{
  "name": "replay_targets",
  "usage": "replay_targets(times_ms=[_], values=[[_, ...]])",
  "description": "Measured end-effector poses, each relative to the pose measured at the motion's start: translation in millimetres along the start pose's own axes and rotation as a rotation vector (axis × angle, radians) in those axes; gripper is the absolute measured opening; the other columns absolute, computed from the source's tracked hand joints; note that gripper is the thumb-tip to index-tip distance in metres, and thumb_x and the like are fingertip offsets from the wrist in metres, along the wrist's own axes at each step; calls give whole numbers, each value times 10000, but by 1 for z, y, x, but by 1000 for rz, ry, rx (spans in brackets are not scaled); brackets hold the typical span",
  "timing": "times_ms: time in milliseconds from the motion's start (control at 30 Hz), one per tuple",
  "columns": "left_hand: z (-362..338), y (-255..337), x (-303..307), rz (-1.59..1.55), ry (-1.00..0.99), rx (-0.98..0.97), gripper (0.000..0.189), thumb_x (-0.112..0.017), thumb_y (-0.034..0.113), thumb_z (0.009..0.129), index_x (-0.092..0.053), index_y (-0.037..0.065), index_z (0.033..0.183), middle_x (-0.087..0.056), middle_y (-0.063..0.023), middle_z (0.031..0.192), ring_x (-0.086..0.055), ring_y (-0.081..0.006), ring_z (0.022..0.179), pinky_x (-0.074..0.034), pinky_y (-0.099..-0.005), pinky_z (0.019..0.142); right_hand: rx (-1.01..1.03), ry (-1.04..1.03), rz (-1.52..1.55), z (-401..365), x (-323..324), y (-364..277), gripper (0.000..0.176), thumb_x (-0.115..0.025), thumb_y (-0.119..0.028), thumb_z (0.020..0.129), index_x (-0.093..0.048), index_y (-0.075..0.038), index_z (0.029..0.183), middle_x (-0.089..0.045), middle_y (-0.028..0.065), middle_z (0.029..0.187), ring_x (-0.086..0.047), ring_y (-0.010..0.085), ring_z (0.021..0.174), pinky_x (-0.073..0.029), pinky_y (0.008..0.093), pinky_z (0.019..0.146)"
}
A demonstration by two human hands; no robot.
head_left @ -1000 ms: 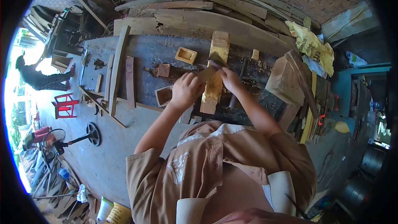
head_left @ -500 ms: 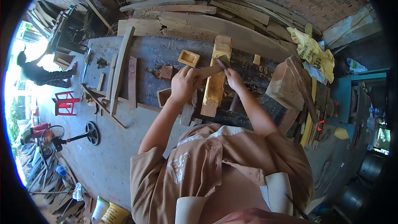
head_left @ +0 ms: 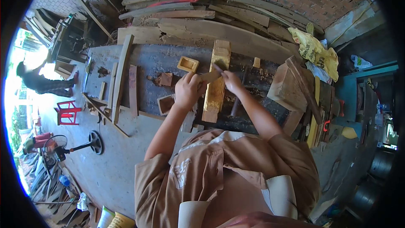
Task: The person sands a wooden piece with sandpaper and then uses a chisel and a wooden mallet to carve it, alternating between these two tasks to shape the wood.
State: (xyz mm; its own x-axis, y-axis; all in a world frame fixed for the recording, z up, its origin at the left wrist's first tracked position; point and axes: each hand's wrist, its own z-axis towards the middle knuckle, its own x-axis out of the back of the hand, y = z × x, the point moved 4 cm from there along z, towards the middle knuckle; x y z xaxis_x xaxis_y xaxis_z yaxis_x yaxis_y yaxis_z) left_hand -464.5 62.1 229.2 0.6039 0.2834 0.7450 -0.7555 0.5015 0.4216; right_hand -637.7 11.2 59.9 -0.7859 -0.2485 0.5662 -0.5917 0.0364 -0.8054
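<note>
My left hand [head_left: 187, 91] is closed round a flat piece of light wood [head_left: 209, 76], whose far end reaches over a thick yellowish wooden beam [head_left: 216, 86]. My right hand [head_left: 232, 82] grips a dark, flat, narrow tool [head_left: 217, 68] at the end of that piece, above the beam. Its exact kind is hard to make out, as my fingers cover part of it. Just beyond my left hand lie a small hollowed wooden block [head_left: 188, 64] and a reddish-brown wood block [head_left: 166, 79]. An open wooden box [head_left: 166, 104] is beside my left wrist.
The dark workbench [head_left: 147, 55] carries wood strips [head_left: 122, 78], a dark bar [head_left: 235, 107], shavings and a big wood block [head_left: 289, 88]. Stacked planks [head_left: 177, 14] line the brick wall. A red stool [head_left: 67, 112] and a fan [head_left: 57, 148] stand left, where another person [head_left: 46, 80] bends.
The dark tool has shifted a little left along the wood piece with my right hand and now shows more edge-on. My left hand keeps its hold. The whole view has moved slightly.
</note>
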Motion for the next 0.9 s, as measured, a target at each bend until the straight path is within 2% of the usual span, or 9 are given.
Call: replay_targets(times_ms=[100, 200, 267, 333, 467, 533, 633, 800, 900], values=[[-5, 4, 1, -1, 29, -28, 167, -648, 128, 637, -486, 96, 663, -462, -65, 636, -504, -250, 567, -420, -346, 491, 275, -50, 326, -37, 7, -89, 276, -462, -216, 841, -539, -59, 1054, -569, 132, 1022, -545, 261, 945, -402, 333, 817], [-15, 9, 2, -43, 64, -71, 159, -647, 121, 637, -494, 100, 674, -459, -59, 636, -504, -245, 572, -422, -343, 492, 516, 54, 301, -49, 0, -97, 308, -449, -247, 854, -526, -63, 1090, -539, 135, 1089, -527, 251, 982, -380, 319, 855], [-20, 5, 3, -7, 2, -67, 157, -645, 116, 636, -495, 97, 679, -456, -57, 639, -506, -243, 580, -424, -340, 495, 493, 86, 373, -39, -5, -66, 280, -436, -245, 864, -548, -47, 1027, -573, 157, 987, -558, 275, 901, -412, 323, 783], [-27, -3, 2, -24, 20, -7, 162, -646, 110, 634, -490, 91, 675, -453, -60, 642, -502, -246, 582, -421, -341, 494, -46, -10, 113, -18, -11, -7, 260, -435, -235, 866, -553, -28, 968, -584, 184, 876, -576, 303, 799, -431, 343, 691], [-24, 0, 2, -22, 29, 21, 168, -642, 112, 638, -479, 84, 665, -452, -66, 645, -496, -253, 579, -414, -346, 488, 142, -53, 123, -8, 2, -22, 237, -458, -221, 855, -551, -22, 942, -576, 199, 805, -578, 306, 731, -429, 339, 632], [-22, 0, 2, -22, 22, 17, 171, -643, 109, 635, -476, 84, 663, -452, -65, 644, -496, -253, 579, -414, -347, 488, 638, -14, 350, -34, 12, -85, 213, -481, -198, 843, -552, -27, 950, -576, 200, 823, -580, 304, 755, -431, 332, 640], [-27, 6, 2, -18, -11, 4, 179, -647, 103, 628, -471, 85, 657, -453, -62, 640, -495, -250, 577, -414, -346, 485, 443, -125, 257, -50, 17, -95, 205, -503, -184, 829, -550, -35, 962, -571, 206, 859, -576, 308, 795, -435, 344, 658], [-35, 19, -2, 27, -1, -66, 180, -650, 100, 624, -475, 88, 659, -452, -56, 630, -497, -241, 571, -416, -340, 477, -24, -76, -2, -6, 8, 4, 211, -506, -202, 826, -546, -43, 960, -565, 207, 828, -564, 335, 800, -433, 365, 665], [-27, 14, -3, 33, 7, -42, 180, -648, 102, 630, -474, 82, 669, -457, -58, 633, -508, -240, 580, -421, -337, 479, 68, -150, 58, -11, 15, -23, 228, -489, -207, 839, -541, -32, 974, -581, 167, 891, -571, 297, 840, -429, 360, 698]])
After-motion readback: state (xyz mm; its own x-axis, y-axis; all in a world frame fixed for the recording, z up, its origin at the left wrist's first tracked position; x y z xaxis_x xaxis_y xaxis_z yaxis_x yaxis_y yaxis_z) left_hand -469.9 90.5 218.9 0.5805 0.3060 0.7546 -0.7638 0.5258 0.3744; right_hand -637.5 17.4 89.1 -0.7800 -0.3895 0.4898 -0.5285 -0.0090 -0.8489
